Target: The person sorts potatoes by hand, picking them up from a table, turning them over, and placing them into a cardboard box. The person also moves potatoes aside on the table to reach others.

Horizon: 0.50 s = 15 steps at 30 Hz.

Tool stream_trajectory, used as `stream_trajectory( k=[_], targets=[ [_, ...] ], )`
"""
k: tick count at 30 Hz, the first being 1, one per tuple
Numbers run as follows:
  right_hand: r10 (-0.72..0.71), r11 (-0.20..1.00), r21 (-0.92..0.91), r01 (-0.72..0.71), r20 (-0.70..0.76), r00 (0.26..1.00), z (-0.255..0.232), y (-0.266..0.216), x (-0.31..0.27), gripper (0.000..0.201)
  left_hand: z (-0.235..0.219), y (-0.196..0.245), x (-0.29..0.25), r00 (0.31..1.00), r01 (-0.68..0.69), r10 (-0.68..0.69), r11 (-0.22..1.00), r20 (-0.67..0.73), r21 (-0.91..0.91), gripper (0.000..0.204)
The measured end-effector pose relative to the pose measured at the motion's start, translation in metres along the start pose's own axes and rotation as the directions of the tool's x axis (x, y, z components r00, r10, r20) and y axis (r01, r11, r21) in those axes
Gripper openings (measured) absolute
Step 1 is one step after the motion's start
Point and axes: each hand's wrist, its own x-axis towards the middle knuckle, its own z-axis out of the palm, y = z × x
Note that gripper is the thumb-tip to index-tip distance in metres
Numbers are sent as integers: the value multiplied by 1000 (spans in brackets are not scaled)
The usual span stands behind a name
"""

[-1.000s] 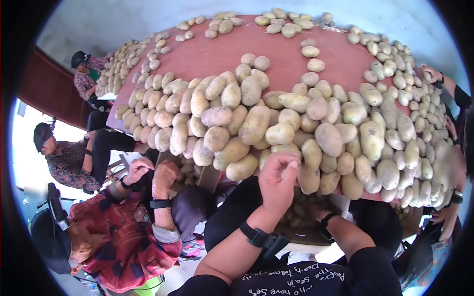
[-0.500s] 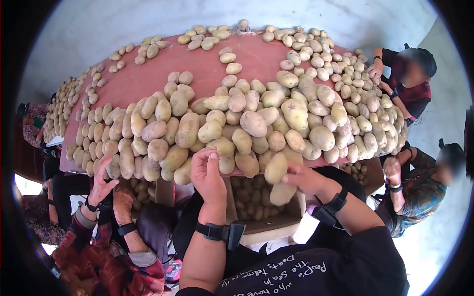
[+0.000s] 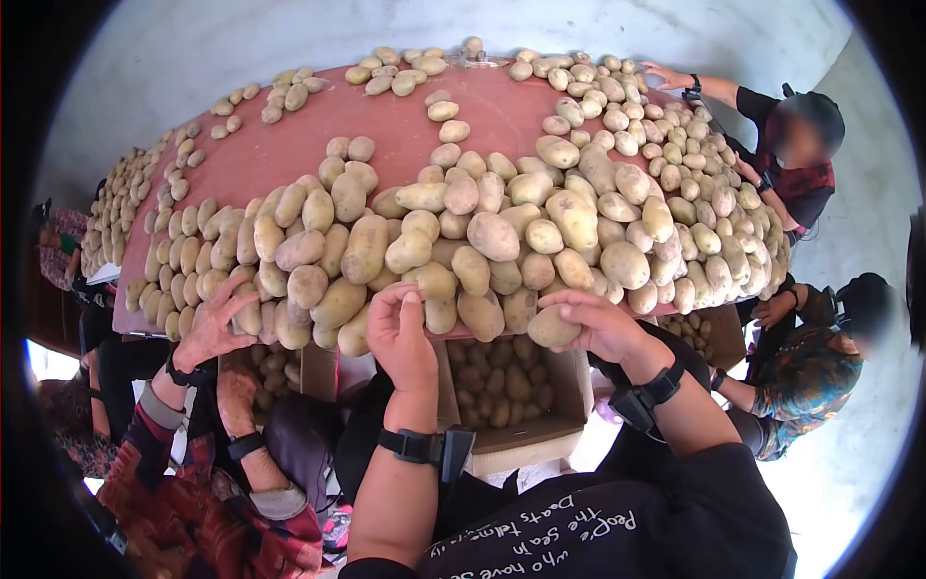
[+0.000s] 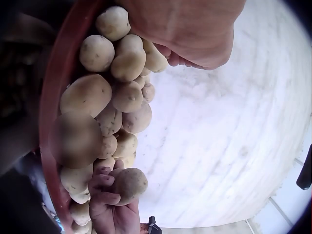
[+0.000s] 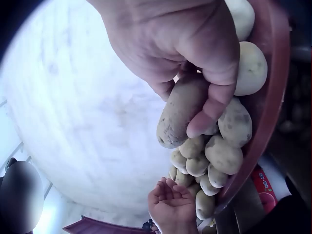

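Note:
My right hand (image 3: 610,330) grips one potato (image 3: 553,327) between thumb and fingers, at the front edge of the red table (image 3: 386,124). In the right wrist view the held potato (image 5: 183,109) is oblong, with scuffed skin at its end. My left hand (image 3: 403,338) is raised at the same edge, close to the heap of potatoes (image 3: 367,251). Its fingers are loosely bent and the palm holds nothing, as the left hand (image 5: 173,204) shows in the right wrist view. Below and between both hands, a cardboard box (image 3: 531,446) holds many potatoes (image 3: 497,386).
More boxes of potatoes stand under the table edge, left (image 3: 280,367) and right (image 3: 690,333). At left, another person's hand (image 3: 217,328) touches the heap. People sit along the right, one reaching a hand (image 3: 668,77) over the far potatoes. A pale wall (image 3: 289,39) rises behind.
The head view has swung right. My right hand has come up from the box; two potatoes showed at its fingers half a second ago, one now. My left hand stays raised at the edge.

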Motion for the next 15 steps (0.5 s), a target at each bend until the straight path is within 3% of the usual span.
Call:
stream_trajectory(
  k=[3,5,7,9,12,15],
  targets=[
    [-57,993,-92,77,196,979,17,-5,0,42,-1,-1,-1,999,26,-25,1000,19,-14,6],
    [-248,918,-274,288,172,953,38,-16,8,44,-1,-7,-2,999,37,-37,999,28,-9,6],
    [-451,763,-459,455,125,884,59,-27,24,45,0,-9,-3,997,69,-69,998,26,12,6],
    [-656,548,-645,532,63,752,78,-38,43,46,1,-9,-4,993,121,-121,991,9,50,7],
    [-769,208,-904,374,85,633,100,-55,62,47,0,-9,-2,995,101,-101,991,2,82,8],
    [-752,-38,-942,335,248,611,92,-45,82,46,-1,-9,1,990,138,-136,988,-30,76,7]
  ],
)
